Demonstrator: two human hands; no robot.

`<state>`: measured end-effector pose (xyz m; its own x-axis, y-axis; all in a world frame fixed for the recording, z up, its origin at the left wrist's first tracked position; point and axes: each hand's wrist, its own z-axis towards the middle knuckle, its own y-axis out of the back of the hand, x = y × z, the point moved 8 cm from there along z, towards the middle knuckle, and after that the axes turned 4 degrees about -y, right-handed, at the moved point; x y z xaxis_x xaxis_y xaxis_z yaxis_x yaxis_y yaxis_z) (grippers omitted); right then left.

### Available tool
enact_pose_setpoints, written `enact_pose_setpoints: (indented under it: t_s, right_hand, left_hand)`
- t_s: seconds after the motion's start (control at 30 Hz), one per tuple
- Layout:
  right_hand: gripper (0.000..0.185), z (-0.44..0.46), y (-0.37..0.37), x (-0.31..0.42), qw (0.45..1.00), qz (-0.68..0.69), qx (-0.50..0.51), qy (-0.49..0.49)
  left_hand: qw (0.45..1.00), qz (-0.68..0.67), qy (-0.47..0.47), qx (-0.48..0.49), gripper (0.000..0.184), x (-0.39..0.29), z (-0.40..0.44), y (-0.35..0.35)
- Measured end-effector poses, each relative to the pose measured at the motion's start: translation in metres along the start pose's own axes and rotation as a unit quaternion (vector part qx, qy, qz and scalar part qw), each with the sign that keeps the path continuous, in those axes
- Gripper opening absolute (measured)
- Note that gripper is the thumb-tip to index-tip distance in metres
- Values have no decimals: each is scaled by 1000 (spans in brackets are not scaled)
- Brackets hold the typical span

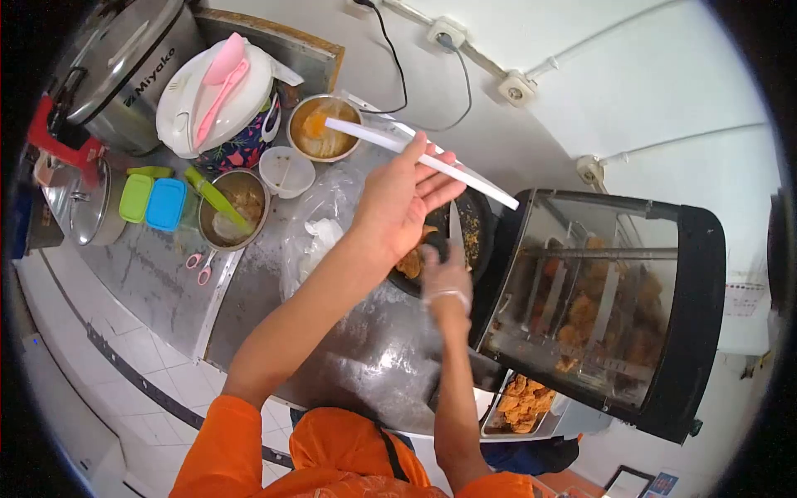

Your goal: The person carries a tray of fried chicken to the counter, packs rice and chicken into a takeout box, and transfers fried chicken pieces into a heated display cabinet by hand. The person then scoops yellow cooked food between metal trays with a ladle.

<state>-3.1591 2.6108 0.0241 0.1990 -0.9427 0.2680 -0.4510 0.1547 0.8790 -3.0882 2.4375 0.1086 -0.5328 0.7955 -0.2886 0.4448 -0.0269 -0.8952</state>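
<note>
Across the fingers of my left hand (408,199) lies a long flat white strip (423,163), its ends reaching past both sides of the hand. The palm faces up and the fingers are curled against the strip. My right hand (447,280), in a clear glove and blurred, grips a knife (455,226) by its dark handle, the blade pointing away from me. Beneath both hands is a round dark pan (474,241) with crumbs and a brown fried piece (408,264) in it. The right hand partly hides that piece.
A glass display case (581,307) with fried food stands right, a tray of fried pieces (521,404) below it. Left are a plastic bag (309,228), metal bowls (324,127), scissors (200,266), green and blue containers (166,205), a white-lidded pot (217,98) and a Miyako pot (137,79).
</note>
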Motion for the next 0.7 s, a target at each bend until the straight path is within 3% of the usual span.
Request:
enact_pose_setpoints:
  t_s: [0.03,0.07,0.1,0.17,0.23,0.3,0.4,0.47,0.63,0.7]
  right_hand:
    - [66,13,-45,-15,994,-69,68,-42]
    - [63,17,-65,-25,998,-44,30,-35]
    - [63,51,-84,-40,993,-85,57,57]
    - [72,45,-35,-16,989,-71,93,85]
    - [73,7,8,1,998,-35,37,32]
    - [75,-6,-4,-1,999,-8,38,-25]
    - [75,27,-56,-18,994,-28,99,38]
    - [77,52,-32,-9,987,-4,122,104]
    - [71,47,22,7,989,124,-73,16]
    - [69,95,-46,-27,996,31,-54,57]
  left_hand:
    - [1000,-6,1,3,36,2,5,2]
    - [1000,-11,9,12,37,9,6,0]
    - [1000,1,8,7,38,11,6,-3]
    - [1000,17,-13,6,38,10,5,-8]
    - [999,38,-5,6,39,8,1,-5]
    - [999,35,-14,-8,38,6,1,1]
    - [999,42,-8,-12,36,12,3,-8]
    - [998,55,-17,-20,35,10,3,-8]
    - [999,52,3,0,39,12,-3,-2]
    - [999,51,-4,-17,40,17,1,3]
